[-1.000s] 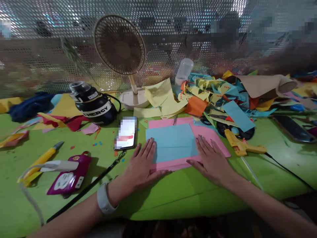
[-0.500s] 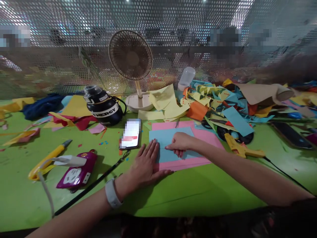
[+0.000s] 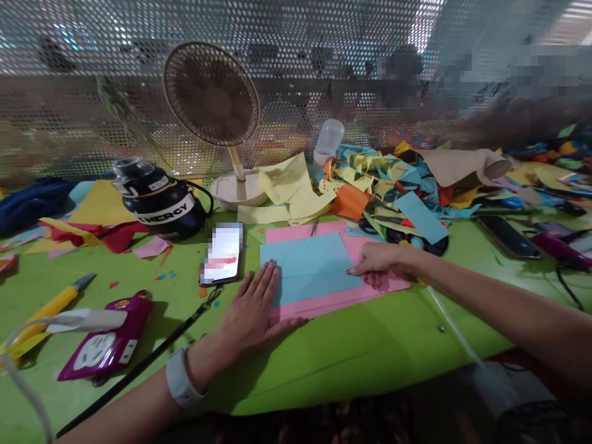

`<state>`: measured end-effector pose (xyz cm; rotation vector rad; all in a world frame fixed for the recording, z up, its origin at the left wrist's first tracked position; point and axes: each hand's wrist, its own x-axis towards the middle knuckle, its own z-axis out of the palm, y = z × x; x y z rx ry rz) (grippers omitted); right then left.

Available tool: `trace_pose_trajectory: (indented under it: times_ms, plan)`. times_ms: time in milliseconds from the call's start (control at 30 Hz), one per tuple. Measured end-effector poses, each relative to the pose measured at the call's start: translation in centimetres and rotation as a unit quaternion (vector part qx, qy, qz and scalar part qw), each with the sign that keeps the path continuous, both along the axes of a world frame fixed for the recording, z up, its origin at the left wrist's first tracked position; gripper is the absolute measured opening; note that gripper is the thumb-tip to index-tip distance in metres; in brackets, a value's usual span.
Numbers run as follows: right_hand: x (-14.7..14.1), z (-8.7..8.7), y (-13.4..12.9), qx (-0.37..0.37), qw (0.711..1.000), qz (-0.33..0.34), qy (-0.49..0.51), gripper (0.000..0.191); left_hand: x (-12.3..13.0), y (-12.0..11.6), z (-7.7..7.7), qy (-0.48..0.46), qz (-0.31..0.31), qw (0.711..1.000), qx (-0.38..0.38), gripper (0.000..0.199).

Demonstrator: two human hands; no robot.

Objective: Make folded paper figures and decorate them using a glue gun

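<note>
A light blue sheet of paper (image 3: 308, 262) lies flat on pink paper (image 3: 300, 306) on the green table. My left hand (image 3: 253, 308) lies flat with fingers spread, its fingertips on the left edge of the blue sheet and its thumb along the pink paper's front edge. My right hand (image 3: 377, 265) is closed in a loose fist at the blue sheet's right edge. Its thumb points left and touches the blue paper, while the other fingers curl under; I make out nothing held in them. Behind the blue sheet, a thin metal tool (image 3: 315, 227) rests on the pink paper.
Left of the papers lie a lit phone (image 3: 225, 253), a purple tissue pack (image 3: 108, 339) and a yellow cutter (image 3: 50, 311). Behind stand a dark bottle (image 3: 161, 206) and a fan (image 3: 213, 95). Paper scraps (image 3: 379, 179) heap at the back; a dark phone (image 3: 507, 237) lies right.
My right hand has slid rightward across the blue sheet, from near its middle to its right edge. My left hand stays flat on the left edge. The view has turned slightly right.
</note>
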<state>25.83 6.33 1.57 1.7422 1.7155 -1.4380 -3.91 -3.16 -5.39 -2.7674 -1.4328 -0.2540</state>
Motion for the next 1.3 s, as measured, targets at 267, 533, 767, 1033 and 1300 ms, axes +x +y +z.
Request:
trace_pose_trajectory:
  times_ms: [267, 533, 767, 1033, 1300]
  plan:
    - [1.0, 3.0, -0.6, 0.080, 0.996, -0.018, 0.027, 0.036, 0.3, -0.2, 0.5, 0.013, 0.010, 1.000, -0.012, 0.095]
    - [-5.4, -0.9, -0.1, 0.054, 0.992, 0.025, 0.112, 0.046, 0.6, 1.5, 4.0, 0.042, 0.022, 0.996, -0.070, 0.080]
    - [-5.7, -1.3, 0.0, 0.055, 0.994, 0.027, 0.090, 0.041, 4.1, 6.3, 7.4, -0.089, 0.098, 0.949, -0.287, 0.043]
    - [-5.9, -0.7, -0.3, 0.042, 0.995, 0.012, 0.094, 0.043, 5.0, 9.2, 5.1, -0.180, 0.118, 0.798, -0.563, 0.051]
    - [-5.3, -1.3, 0.0, 0.043, 0.993, 0.022, 0.112, 0.048, 2.5, 9.4, 5.5, -0.160, 0.165, 0.797, -0.559, 0.051]
